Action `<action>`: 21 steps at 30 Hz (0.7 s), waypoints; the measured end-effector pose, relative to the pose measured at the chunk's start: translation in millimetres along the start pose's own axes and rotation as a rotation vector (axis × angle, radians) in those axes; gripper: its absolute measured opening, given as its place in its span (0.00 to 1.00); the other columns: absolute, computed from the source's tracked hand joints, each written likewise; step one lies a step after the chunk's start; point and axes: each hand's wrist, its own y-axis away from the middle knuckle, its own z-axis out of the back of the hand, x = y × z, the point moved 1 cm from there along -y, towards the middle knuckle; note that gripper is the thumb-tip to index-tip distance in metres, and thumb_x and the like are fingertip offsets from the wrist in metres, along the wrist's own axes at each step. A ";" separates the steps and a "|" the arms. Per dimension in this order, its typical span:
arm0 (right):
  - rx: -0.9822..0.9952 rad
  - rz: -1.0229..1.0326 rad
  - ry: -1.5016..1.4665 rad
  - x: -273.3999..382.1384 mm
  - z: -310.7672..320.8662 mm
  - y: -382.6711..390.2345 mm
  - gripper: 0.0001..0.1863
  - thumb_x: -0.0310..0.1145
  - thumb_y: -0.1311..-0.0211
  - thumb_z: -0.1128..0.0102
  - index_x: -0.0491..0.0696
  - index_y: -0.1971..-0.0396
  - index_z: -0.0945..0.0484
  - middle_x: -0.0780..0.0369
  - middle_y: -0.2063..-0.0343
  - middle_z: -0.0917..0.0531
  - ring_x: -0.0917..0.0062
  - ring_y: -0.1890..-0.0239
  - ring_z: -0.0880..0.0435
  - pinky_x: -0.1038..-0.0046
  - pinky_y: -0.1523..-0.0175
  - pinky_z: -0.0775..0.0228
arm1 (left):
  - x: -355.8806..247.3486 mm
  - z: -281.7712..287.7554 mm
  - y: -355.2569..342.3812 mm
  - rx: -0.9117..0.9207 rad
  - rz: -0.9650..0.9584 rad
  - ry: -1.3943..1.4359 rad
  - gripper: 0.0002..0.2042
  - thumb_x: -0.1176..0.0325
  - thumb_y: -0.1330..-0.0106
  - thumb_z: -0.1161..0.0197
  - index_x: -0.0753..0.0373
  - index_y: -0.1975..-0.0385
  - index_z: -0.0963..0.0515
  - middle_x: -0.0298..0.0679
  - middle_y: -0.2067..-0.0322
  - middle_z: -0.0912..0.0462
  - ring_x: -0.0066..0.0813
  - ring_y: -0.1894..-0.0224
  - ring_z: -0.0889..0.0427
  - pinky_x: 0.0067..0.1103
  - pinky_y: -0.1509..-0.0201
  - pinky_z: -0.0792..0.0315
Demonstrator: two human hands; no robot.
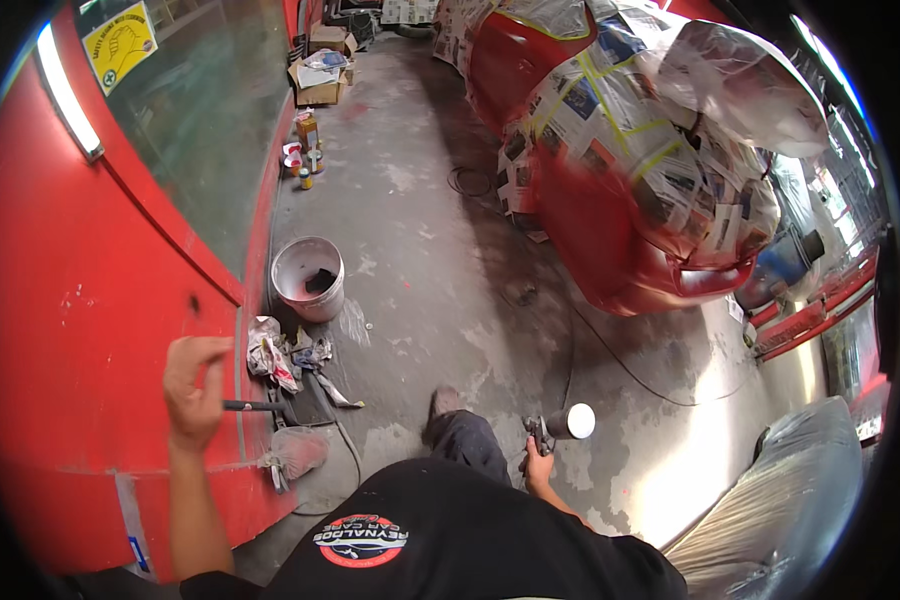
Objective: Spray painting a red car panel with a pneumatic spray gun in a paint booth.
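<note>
My left hand (195, 390) is raised beside the red wall (70, 330), fingers curled toward the thumb with nothing visible in them; a black bar (253, 405) sticks out behind it. My right hand (538, 468) is low beside my dark-trousered leg, shut on a spray gun (535, 435) with a white-topped cup (573, 422) and a hose trailing over the floor. Ahead on the right stand red car panels (610, 265), partly masked with newspaper (620, 120), yellow tape and plastic sheeting.
A white bucket (310, 300) and crumpled paper (268, 350) lie along the left wall, with cans (306, 178) and cardboard boxes (318, 92) farther back. Hoses (660, 395) cross the concrete floor (400, 250). A plastic-covered object (790, 480) is at lower right.
</note>
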 end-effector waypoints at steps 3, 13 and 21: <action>0.032 -0.032 -0.014 10.3 -33.3 -11.2 0.15 0.41 0.42 0.39 0.45 0.77 0.27 0.65 0.92 0.30 0.79 0.94 0.33 0.74 0.88 0.46 | -71.0 -39.8 -71.6 0.059 -0.227 0.556 0.04 0.72 0.44 0.40 0.62 0.70 0.22 0.43 0.67 0.18 0.31 0.69 0.25 0.25 0.60 0.35; 0.255 0.024 0.052 90.1 -96.0 -142.6 0.16 0.41 0.43 0.37 0.43 0.76 0.28 0.68 0.89 0.31 0.83 0.89 0.34 0.77 0.84 0.40 | -204.7 -161.0 -227.1 0.540 -0.489 1.621 0.40 0.32 0.41 0.60 0.69 0.60 0.20 0.59 0.51 0.28 0.45 0.51 0.27 0.33 0.48 0.34; 0.278 -0.046 0.132 140.2 -146.6 -183.4 0.13 0.37 0.44 0.36 0.45 0.77 0.29 0.68 0.90 0.32 0.83 0.91 0.36 0.76 0.86 0.44 | -190.9 -221.7 -281.1 0.042 -0.660 1.858 0.48 0.25 0.48 0.59 0.75 0.62 0.21 0.65 0.51 0.32 0.53 0.52 0.27 0.38 0.48 0.31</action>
